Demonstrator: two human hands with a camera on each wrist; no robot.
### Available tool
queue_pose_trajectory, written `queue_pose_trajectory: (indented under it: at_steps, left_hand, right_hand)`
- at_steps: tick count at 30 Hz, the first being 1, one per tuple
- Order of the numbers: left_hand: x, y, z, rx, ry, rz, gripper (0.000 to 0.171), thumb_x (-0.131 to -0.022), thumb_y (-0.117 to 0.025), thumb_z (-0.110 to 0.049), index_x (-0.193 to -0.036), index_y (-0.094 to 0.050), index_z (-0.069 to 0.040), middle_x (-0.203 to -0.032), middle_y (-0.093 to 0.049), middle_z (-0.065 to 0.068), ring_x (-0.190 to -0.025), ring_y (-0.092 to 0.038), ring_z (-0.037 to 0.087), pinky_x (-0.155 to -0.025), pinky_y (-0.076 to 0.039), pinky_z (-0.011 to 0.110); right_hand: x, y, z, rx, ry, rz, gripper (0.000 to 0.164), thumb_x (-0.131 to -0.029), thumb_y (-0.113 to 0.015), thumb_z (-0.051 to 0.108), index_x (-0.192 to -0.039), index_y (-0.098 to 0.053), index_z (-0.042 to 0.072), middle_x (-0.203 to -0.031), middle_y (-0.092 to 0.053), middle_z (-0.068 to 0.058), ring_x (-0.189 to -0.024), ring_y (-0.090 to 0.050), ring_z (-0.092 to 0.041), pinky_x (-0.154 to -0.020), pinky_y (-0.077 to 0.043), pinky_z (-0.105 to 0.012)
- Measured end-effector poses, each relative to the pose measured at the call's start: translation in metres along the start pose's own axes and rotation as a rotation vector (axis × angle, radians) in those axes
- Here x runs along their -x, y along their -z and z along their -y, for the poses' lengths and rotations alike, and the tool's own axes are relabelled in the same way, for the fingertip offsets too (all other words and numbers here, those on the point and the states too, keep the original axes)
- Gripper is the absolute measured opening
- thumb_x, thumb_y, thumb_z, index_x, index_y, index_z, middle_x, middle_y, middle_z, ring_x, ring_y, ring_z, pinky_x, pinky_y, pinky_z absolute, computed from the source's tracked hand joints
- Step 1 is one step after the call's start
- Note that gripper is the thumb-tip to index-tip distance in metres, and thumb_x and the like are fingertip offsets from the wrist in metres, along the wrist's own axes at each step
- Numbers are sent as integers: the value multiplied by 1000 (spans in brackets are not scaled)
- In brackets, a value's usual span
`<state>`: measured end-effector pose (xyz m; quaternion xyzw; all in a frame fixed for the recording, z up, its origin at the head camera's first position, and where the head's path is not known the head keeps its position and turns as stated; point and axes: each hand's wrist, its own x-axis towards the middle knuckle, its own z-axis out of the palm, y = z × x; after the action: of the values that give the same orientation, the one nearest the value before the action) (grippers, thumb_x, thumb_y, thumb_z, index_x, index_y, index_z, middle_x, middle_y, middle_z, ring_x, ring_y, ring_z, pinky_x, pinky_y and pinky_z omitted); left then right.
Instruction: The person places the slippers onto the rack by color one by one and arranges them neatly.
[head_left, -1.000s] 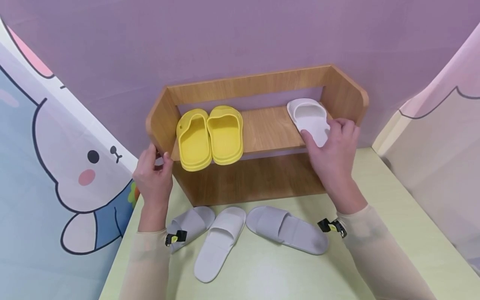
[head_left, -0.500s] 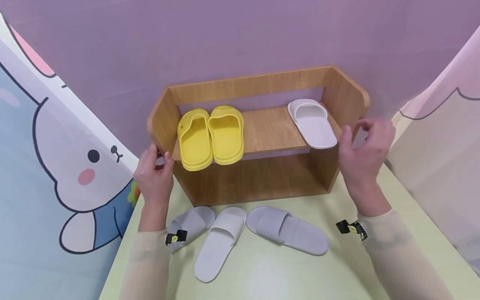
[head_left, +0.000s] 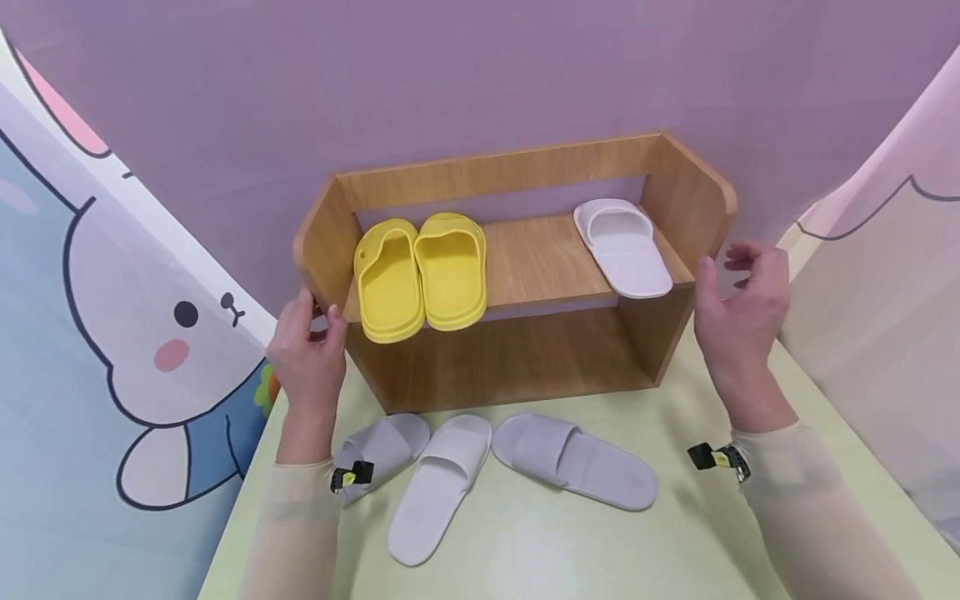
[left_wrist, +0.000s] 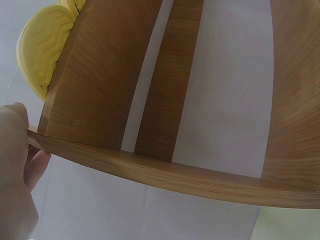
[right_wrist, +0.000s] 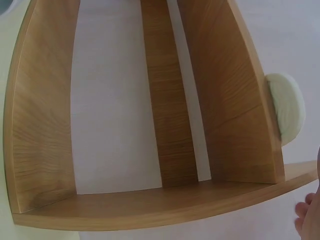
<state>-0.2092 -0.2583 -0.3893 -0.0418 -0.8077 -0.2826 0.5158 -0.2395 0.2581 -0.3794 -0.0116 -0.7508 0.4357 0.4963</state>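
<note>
A wooden two-tier shoe rack point(head_left: 540, 258) stands against the wall. My left hand point(head_left: 307, 350) pinches the front edge of its left side panel, thumb on one face and fingers on the other, as the left wrist view shows. My right hand point(head_left: 746, 312) is beside the right side panel, holding nothing, its fingers loosely bent and thumb near the panel's front edge. On the upper shelf, a pair of yellow clogs point(head_left: 420, 275) sits at the left. A white slipper point(head_left: 626, 250) lies at the right end, its heel at the front edge.
In front of the rack on the pale green table point(head_left: 540, 550) lie a grey slipper point(head_left: 386, 450) partly behind my left wrist, a white slipper point(head_left: 438, 492) and another grey slipper point(head_left: 577, 462). A purple cloth point(head_left: 495, 75) hangs behind the rack.
My right hand has let go of the white slipper on the upper shelf and moved right, to the outside of the rack's right panel. The left hand stays where it was.
</note>
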Motion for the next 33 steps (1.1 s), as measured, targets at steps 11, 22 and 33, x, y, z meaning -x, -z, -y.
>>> queue_pose_trajectory:
  at_steps: [11,22,33]
  left_hand:
    - [0,0,-1,3,-8,-6,30,-108,-71,-22,-126,-75,1,-106,-76,19,-99,-79,30,-83,-46,5]
    - [-1,3,0,4,-2,-18,31,-109,-70,-26,-120,-74,2,-104,-76,18,-98,-78,29,-84,-46,5]
    - [0,2,-3,26,31,9,34,-109,-73,-28,-132,-76,-5,-111,-77,15,-103,-79,27,-85,-50,7]
  right_hand:
    - [-3,2,-1,-1,-31,129,33,-107,-70,23,-133,-77,3,-110,-80,-15,-85,-62,8,-78,-52,-12]
    - [-8,2,-5,122,103,171,24,-106,-65,10,-117,-68,-11,-102,-78,-24,-83,-72,-32,-75,-40,-4]
    - [-13,6,-8,134,125,196,21,-104,-65,8,-112,-64,-12,-98,-75,-28,-85,-75,-42,-75,-37,-3]
